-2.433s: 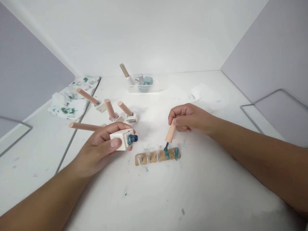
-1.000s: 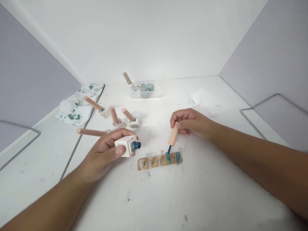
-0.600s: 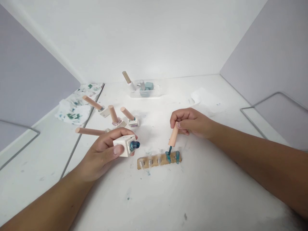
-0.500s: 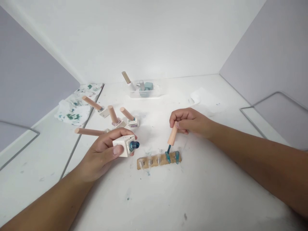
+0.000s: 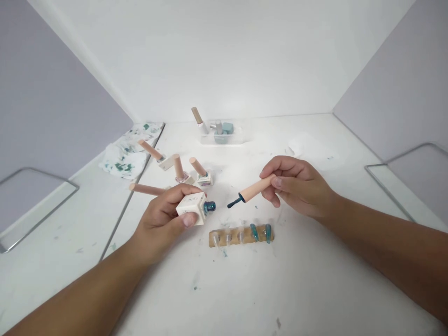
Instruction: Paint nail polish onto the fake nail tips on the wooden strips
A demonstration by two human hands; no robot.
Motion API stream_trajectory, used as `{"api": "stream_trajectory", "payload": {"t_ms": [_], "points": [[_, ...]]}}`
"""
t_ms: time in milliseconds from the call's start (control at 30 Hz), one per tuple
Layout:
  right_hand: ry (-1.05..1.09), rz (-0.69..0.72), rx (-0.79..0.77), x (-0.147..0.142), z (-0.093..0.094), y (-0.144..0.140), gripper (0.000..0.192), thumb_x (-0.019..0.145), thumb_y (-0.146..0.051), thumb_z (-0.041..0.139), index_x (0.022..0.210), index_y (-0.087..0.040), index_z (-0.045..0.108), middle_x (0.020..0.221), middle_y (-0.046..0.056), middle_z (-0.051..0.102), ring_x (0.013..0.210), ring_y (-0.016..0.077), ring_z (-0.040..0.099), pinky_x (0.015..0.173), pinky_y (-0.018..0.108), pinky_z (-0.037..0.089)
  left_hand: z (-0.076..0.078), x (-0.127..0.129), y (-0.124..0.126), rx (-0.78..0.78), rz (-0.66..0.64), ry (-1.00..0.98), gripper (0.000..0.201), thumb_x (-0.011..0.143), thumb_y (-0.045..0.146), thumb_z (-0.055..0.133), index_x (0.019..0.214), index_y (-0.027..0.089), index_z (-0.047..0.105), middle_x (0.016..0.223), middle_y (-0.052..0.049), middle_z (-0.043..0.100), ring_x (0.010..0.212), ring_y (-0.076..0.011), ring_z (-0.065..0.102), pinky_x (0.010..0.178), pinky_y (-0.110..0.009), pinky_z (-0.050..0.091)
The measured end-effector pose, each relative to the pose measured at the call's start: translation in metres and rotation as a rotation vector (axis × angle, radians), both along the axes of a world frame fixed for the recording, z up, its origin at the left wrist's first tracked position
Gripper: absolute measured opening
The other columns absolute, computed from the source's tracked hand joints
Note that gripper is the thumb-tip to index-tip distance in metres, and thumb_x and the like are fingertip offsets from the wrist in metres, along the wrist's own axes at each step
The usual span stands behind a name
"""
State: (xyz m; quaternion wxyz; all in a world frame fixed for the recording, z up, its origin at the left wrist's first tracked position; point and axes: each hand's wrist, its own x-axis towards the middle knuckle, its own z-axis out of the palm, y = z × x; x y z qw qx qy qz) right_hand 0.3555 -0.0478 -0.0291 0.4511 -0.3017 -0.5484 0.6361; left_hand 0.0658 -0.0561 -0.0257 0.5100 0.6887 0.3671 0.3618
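Head view: my left hand [image 5: 164, 221] grips a white square nail polish bottle [image 5: 191, 210], tipped on its side so that its open teal neck points right. My right hand [image 5: 297, 186] pinches the peach brush cap [image 5: 257, 187] between thumb and fingers, its teal-wet brush tip [image 5: 235, 202] aimed at the bottle's neck, just apart from it. Below both hands, on the white table [image 5: 245, 289], lies a wooden strip of nail tips [image 5: 241, 236]; the two rightmost tips are teal, the others clear. Behind my left hand stand more polish bottles [image 5: 201, 173] with peach caps. Farther left lies a paint-stained cloth [image 5: 124, 156], and at the back a clear tray [image 5: 224, 133].
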Motion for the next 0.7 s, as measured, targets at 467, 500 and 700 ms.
{"api": "stream_trajectory", "payload": {"t_ms": [467,500,700], "points": [[-0.059,-0.022,0.058,-0.005,0.001,-0.008,0.009,0.087,-0.027,0.062,0.093,-0.021,0.066,0.074,0.003,0.068,0.062,0.0123,0.063,0.051,0.023,0.05,-0.001,0.008,-0.006,0.099,-0.016,-0.041,0.026,0.082,0.039,0.066,0.1,0.021,0.061,0.07,-0.001,0.055,0.058,-0.0121,0.044,0.051,-0.023,0.037],[-0.06,-0.027,0.063,-0.005,0.002,-0.008,0.009,0.087,-0.027,0.063,0.092,-0.021,0.066,0.074,0.003,0.068,0.062,0.0121,0.063,0.051,0.023,0.05,0.0,0.008,-0.006,0.1,-0.016,-0.038,0.025,0.082,0.038,0.066,0.1,0.021,0.061,0.07,0.0,0.054,0.058,-0.012,0.044,0.051,-0.023,0.037],[-0.123,-0.035,0.108,-0.007,0.005,-0.011,0.009,0.089,-0.02,0.058,0.094,-0.022,0.065,0.074,0.001,0.069,0.058,0.0086,0.061,0.055,0.021,0.051,0.003,0.011,-0.007,0.136,-0.038,-0.013,0.021,0.083,0.034,0.064,0.099,0.021,0.06,0.067,0.001,0.052,0.055,-0.0104,0.044,0.049,-0.021,0.037]]}}
